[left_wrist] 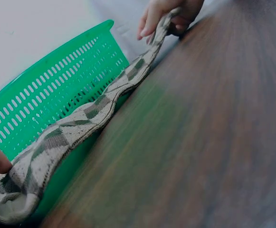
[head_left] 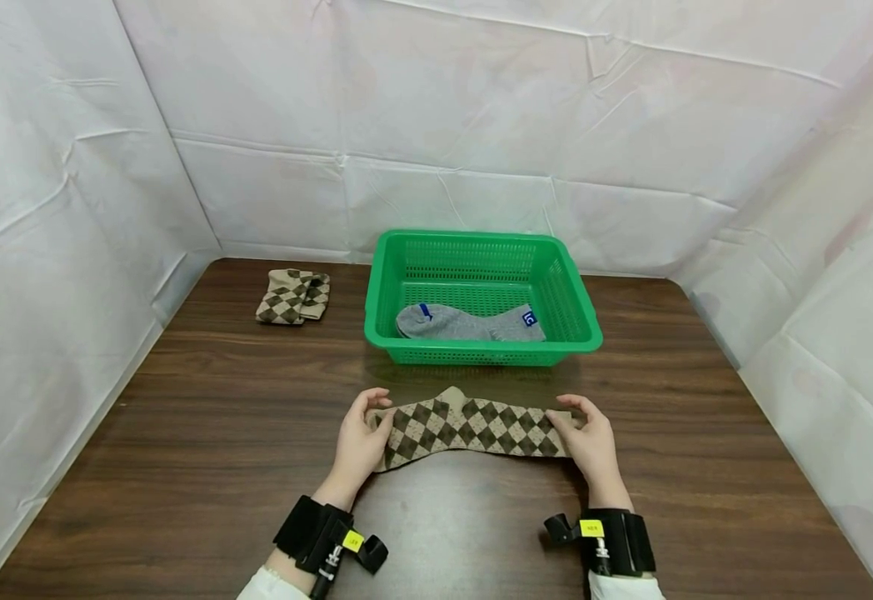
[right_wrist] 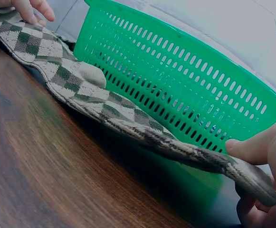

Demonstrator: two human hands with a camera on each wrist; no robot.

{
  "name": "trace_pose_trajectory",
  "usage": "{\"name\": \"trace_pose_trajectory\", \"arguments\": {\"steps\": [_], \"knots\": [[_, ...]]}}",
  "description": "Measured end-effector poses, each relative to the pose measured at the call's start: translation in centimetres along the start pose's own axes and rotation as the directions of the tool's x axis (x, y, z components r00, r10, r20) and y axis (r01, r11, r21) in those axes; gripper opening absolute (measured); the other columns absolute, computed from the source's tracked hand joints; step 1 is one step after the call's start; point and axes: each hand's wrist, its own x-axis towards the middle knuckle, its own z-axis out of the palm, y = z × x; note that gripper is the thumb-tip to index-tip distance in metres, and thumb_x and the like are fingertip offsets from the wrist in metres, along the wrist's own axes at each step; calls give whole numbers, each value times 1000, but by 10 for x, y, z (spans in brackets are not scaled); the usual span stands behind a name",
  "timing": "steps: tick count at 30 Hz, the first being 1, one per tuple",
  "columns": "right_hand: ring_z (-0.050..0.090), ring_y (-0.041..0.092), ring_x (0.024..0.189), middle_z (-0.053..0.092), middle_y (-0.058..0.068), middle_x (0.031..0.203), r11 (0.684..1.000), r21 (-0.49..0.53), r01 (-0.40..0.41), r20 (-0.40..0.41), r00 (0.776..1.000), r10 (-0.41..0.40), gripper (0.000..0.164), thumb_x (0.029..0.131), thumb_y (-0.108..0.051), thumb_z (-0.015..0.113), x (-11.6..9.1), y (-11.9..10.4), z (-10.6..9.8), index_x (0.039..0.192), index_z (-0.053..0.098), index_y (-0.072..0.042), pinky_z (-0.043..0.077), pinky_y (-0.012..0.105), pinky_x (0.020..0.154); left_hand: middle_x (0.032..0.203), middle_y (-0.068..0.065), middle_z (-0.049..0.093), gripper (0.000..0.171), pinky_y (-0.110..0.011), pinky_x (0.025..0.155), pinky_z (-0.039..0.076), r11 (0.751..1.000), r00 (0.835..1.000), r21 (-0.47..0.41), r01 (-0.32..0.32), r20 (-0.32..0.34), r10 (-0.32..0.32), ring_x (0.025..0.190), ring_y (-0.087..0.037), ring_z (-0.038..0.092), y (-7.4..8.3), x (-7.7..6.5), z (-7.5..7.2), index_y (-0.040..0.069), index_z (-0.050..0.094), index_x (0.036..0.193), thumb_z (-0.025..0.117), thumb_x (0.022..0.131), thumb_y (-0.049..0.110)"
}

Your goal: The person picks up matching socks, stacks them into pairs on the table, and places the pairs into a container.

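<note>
A beige and brown argyle sock (head_left: pixel 481 427) is stretched sideways between both hands, in front of the green basket. My left hand (head_left: pixel 362 442) pinches its left end between thumb and fingers. At the opposite end, my right hand (head_left: pixel 589 442) grips the sock the same way, and the right wrist view shows the thumb (right_wrist: pixel 252 145) on top with fingers curled beneath. A plain beige heel bulges from the sock's far edge. Seen from the left wrist, the sock (left_wrist: pixel 92 114) hangs slightly wavy just above the tabletop.
A green plastic basket (head_left: pixel 481 354) stands near the back wall, with grey socks (head_left: pixel 474 323) lying inside. Left of it, a folded argyle sock bundle (head_left: pixel 292 297) lies on the brown wooden table (head_left: pixel 204 433). White sheeting (head_left: pixel 451 108) encloses the back and sides.
</note>
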Motion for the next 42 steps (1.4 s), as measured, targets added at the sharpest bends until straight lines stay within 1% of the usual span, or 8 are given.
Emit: {"name": "trace_pose_trajectory", "arguments": {"steps": [5, 9, 15, 24, 29, 34, 38, 42], "knots": [[35, 7, 52, 49, 6, 91, 1000, 10, 20, -24, 1000, -19, 30, 92, -14, 62, 1, 1, 1, 121, 58, -7, 33, 23, 46, 115, -15, 54, 42, -22, 62, 37, 999, 1000, -28, -22, 9, 22, 78, -14, 53, 0, 1, -3, 3, 49, 127, 51, 87, -10], [41, 6, 60, 49, 11, 113, 999, -18, 46, -43, 998, -46, 28, 93, -11, 59, 2, 0, 0, 120, 58, -4, 35, 23, 50, 117, -17, 53, 46, -29, 81, 44, 998, 999, -64, -26, 21, 27, 105, -28, 57, -1, 1, -6, 1, 47, 128, 44, 85, -15], [48, 7, 73, 50, 15, 120, 995, -77, 71, -93, 993, -78, 25, 93, -12, 59, 3, 0, 0, 117, 61, -3, 41, 22, 55, 114, -20, 53, 44, -26, 84, 49, 997, 999, -63, -35, -16, 34, 102, -30, 58, -5, 5, -6, -3, 50, 124, 39, 84, -19], [53, 17, 81, 52, 16, 119, 983, -143, 112, -188, 972, -138, 19, 92, -6, 58, 5, 4, 1, 109, 65, -1, 42, 20, 56, 106, -11, 56, 34, -29, 83, 48, 984, 985, 69, -165, -48, 168, 96, -24, 57, -6, 3, -6, 0, 65, 100, 46, 82, -21], [54, 25, 84, 54, 17, 114, 977, -168, 132, -259, 950, -173, 16, 91, -3, 58, 4, 7, 0, 104, 66, 0, 41, 23, 59, 105, -6, 57, 33, -31, 78, 47, 944, 967, 209, -255, 50, 250, 93, -20, 56, -7, 0, -5, 7, 67, 96, 50, 83, -18], [48, 18, 80, 56, 17, 111, 970, -173, 171, -322, 921, -220, 14, 90, 1, 58, 1, 8, -1, 100, 68, 2, 38, 23, 62, 104, 2, 56, 34, -36, 80, 46, 907, 951, 301, -293, 190, 244, 99, -17, 55, -5, -3, -5, 17, 66, 91, 51, 86, -13], [43, 11, 77, 57, 15, 108, 966, -165, 201, -358, 900, -248, 12, 89, 3, 59, 1, 8, -2, 96, 68, 2, 35, 19, 62, 103, 1, 58, 35, -37, 79, 43, 899, 945, 314, -305, 214, 246, 101, -20, 54, -4, -3, -5, 18, 60, 73, 52, 86, -13], [47, 15, 78, 57, 16, 106, 960, -192, 204, -352, 899, -262, 11, 88, 4, 59, 1, 9, -2, 94, 69, 2, 36, 20, 62, 101, 1, 59, 42, -36, 79, 42, 884, 937, 332, -328, 233, 260, 97, -19, 52, -3, -3, -5, 20, 55, 60, 51, 84, -14]]}}
